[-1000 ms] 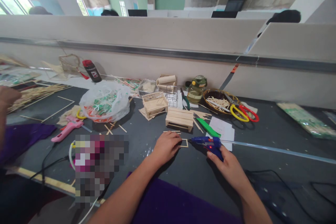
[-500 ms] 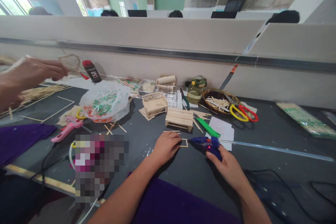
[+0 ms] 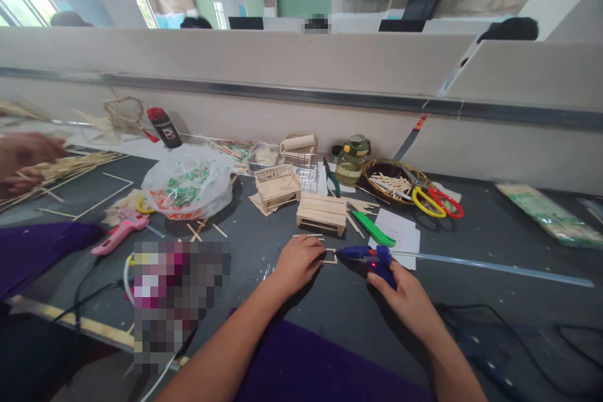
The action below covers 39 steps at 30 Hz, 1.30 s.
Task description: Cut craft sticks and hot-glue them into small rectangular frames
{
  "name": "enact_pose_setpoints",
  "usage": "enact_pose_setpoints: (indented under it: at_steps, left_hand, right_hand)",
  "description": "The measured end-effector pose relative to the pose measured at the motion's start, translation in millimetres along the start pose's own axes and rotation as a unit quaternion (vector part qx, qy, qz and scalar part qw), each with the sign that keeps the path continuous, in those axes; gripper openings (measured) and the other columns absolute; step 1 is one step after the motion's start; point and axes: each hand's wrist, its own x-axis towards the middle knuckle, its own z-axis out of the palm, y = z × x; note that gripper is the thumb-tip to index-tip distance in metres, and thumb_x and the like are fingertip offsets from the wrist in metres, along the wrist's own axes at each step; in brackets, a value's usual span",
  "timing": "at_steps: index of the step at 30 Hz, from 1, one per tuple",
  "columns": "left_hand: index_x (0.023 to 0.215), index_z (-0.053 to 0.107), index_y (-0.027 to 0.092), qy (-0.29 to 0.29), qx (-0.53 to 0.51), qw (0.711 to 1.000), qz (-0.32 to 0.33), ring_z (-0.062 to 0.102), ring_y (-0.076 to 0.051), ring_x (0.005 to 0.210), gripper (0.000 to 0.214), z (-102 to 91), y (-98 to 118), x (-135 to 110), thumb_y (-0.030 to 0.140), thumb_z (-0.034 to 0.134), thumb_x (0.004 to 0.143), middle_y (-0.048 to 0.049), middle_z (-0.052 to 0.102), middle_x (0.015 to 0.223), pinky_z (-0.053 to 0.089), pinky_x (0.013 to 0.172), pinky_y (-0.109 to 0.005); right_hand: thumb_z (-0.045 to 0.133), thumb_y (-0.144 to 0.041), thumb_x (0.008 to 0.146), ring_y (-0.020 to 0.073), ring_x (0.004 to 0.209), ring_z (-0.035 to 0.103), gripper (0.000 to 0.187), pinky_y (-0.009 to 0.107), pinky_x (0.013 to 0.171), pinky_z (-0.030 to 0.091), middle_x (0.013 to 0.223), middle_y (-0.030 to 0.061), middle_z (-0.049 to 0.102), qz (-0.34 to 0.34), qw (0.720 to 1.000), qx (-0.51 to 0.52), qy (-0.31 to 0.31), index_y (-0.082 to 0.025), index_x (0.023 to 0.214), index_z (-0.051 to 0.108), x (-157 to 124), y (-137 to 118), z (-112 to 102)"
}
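Blue glue gun (image 3: 366, 255) is held in the right hand (image 3: 407, 296), fingers clamped around its handle (image 3: 385, 274), nozzle (image 3: 347, 252) aimed toward the left hand (image 3: 300, 260). Beyond the left fingers, a slatted wooden model (image 3: 322, 212) is set. Beneath those fingers, which lie close together, a small stick frame (image 3: 336, 257) is partly covered, its bare end just beside the nozzle; whether it is pinched cannot be told.
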Motion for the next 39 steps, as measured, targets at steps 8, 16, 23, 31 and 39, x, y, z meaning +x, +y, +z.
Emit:
enact_pose_setpoints:
  at_steps: [8,16,23,31,39]
  left_hand:
    - [0.103,0.064,0.021,0.0,0.005,1.0,0.002,0.055,-0.021,0.098,0.019,-0.1,0,0,0.025,0.06,0.086,-0.0046,0.065,0.105,0.042,0.087,-0.033]
    - [0.103,0.064,0.02,0.005,0.001,1.0,0.01,0.056,-0.022,0.099,0.019,1.9,-3,-1,0.026,0.058,0.087,-0.0051,0.065,0.106,0.042,0.087,-0.034]
    - [0.102,0.064,0.021,0.002,0.0,1.0,0.009,0.056,-0.021,0.099,0.017,0.5,-2,-1,0.025,0.055,0.088,-0.0053,0.065,0.105,0.042,0.088,-0.034]
    - [0.104,0.064,0.022,0.001,-0.008,1.0,0.003,0.055,-0.021,0.1,0.019,-1.3,0,-1,0.024,0.055,0.088,-0.006,0.065,0.104,0.041,0.088,-0.034]
    - [0.104,0.065,0.021,0.0,-0.005,1.0,0.0,0.055,-0.021,0.099,0.019,-2.0,0,-1,0.026,0.056,0.088,-0.0056,0.065,0.104,0.041,0.087,-0.034]
  right_hand:
    - [0.047,-0.05,0.085,0.0263,0.088,0.064,0.041,0.035,0.078,0.047,0.097,0.0087,0.07,0.006,1.0,-0.001,0.005,-0.018,0.107,0.059,0,0,0]
    - [0.048,-0.052,0.085,0.025,0.089,0.063,0.042,0.034,0.078,0.047,0.097,0.0081,0.07,0.001,1.0,0.002,0.02,-0.017,0.107,0.059,-4,4,-10]
    - [0.05,-0.051,0.085,0.0248,0.09,0.063,0.04,0.033,0.079,0.047,0.098,0.0079,0.07,-0.013,1.0,0.003,0.006,-0.018,0.104,0.061,-11,7,-15]
    - [0.048,-0.05,0.087,0.0269,0.098,0.061,0.04,0.038,0.087,0.046,0.107,0.0102,0.067,-0.019,1.0,0.001,-0.025,-0.019,0.11,0.058,-12,8,-13]
    - [0.047,-0.051,0.087,0.0267,0.094,0.062,0.039,0.036,0.083,0.047,0.103,0.0095,0.069,-0.014,1.0,0.002,-0.023,-0.019,0.107,0.059,-11,7,-11]
